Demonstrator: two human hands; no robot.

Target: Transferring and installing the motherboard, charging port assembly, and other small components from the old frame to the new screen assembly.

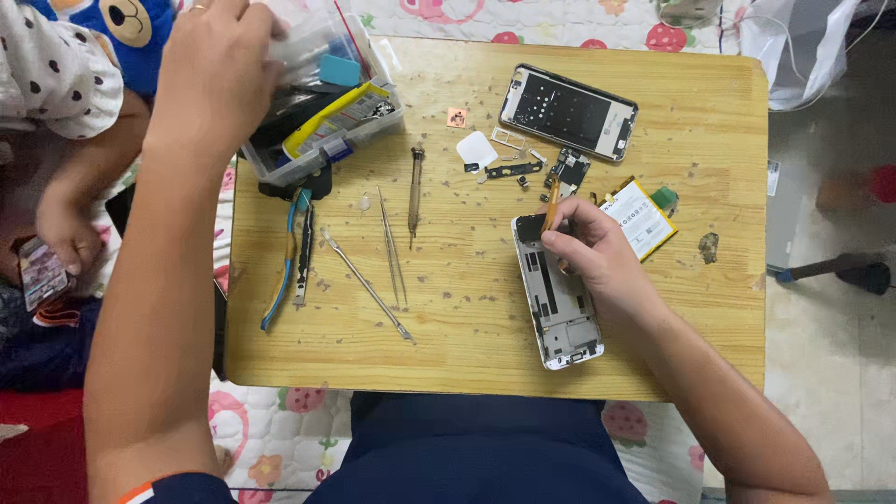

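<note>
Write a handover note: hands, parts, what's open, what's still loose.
Left hand: reaching into the clear plastic tool box at the table's far left corner; whether it grips anything cannot be seen.
Right hand: fingers pinch a small orange tool at the top of the opened phone frame.
Battery lies out beside that hand.
Second phone shell is at the far edge, with small loose parts near it.
Tweezers, screwdriver and metal pick lie mid-table.
Done: phone opened, parts out. Left: nothing reassembled.
</note>
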